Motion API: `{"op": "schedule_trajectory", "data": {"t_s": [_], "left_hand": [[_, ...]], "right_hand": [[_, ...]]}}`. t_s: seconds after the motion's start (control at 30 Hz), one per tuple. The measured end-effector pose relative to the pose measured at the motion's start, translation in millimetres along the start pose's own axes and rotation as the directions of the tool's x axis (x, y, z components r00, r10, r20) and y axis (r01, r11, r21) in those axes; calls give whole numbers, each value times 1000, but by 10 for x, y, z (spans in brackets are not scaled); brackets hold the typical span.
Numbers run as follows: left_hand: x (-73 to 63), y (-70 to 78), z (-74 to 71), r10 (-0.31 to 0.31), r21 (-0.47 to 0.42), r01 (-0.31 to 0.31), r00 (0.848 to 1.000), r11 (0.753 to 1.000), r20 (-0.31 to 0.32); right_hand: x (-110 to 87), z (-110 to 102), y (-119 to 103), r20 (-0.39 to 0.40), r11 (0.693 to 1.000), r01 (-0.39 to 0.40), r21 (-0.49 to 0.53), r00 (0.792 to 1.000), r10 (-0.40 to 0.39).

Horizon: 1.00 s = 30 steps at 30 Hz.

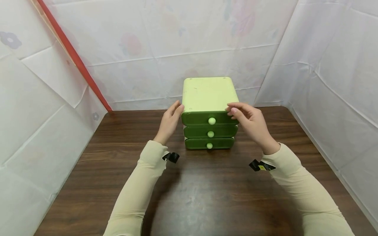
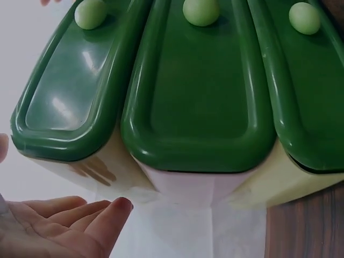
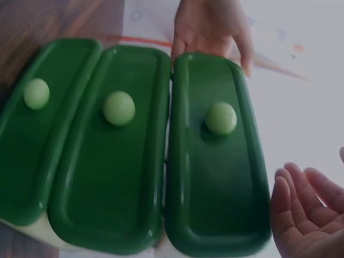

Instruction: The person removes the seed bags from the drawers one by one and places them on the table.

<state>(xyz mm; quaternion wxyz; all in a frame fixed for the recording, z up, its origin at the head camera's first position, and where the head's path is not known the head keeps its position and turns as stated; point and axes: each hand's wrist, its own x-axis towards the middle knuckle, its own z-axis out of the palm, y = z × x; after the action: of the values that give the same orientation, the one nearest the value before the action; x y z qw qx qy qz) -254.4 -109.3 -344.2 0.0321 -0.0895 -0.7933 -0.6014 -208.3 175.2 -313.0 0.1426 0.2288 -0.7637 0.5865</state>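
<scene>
A small three-drawer cabinet (image 1: 209,94) with a pale green top stands at the back of the table. Its dark green drawer fronts, a top drawer (image 1: 196,118), a middle drawer (image 1: 196,131) and a bottom drawer (image 1: 196,143), each carry a round light green knob. All three fronts sit in line, stacked. My left hand (image 1: 169,122) is at the cabinet's left side, its fingers loosely extended, near the top drawer's end in the left wrist view. At the upper right front corner, my right hand (image 1: 252,122) has relaxed, slightly bent fingers; its fingertips (image 3: 281,185) are right beside the top drawer's edge.
The dark wood table (image 1: 212,190) stretches in front of the cabinet. Behind it hangs a white patterned sheet (image 1: 133,78), with more sheeting along both sides. A red strip (image 1: 71,52) slants down at the back left. Black wrist cameras (image 1: 174,157) sit on both sleeves.
</scene>
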Motion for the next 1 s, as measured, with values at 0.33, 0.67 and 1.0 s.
{"op": "schedule_trajectory", "data": {"t_s": [0.33, 0.67, 1.0], "left_hand": [[36, 1, 38, 9, -38, -8, 1000, 999, 30], [27, -48, 59, 8, -92, -7, 1000, 996, 11], [25, -50, 108, -8, -146, 7, 1000, 989, -3]], "right_hand": [[-27, 250, 106, 199, 980, -193, -45, 960, 198], [-61, 434, 297, 281, 913, -407, 37, 880, 382], [-10, 510, 313, 263, 844, -517, 147, 842, 470]]}}
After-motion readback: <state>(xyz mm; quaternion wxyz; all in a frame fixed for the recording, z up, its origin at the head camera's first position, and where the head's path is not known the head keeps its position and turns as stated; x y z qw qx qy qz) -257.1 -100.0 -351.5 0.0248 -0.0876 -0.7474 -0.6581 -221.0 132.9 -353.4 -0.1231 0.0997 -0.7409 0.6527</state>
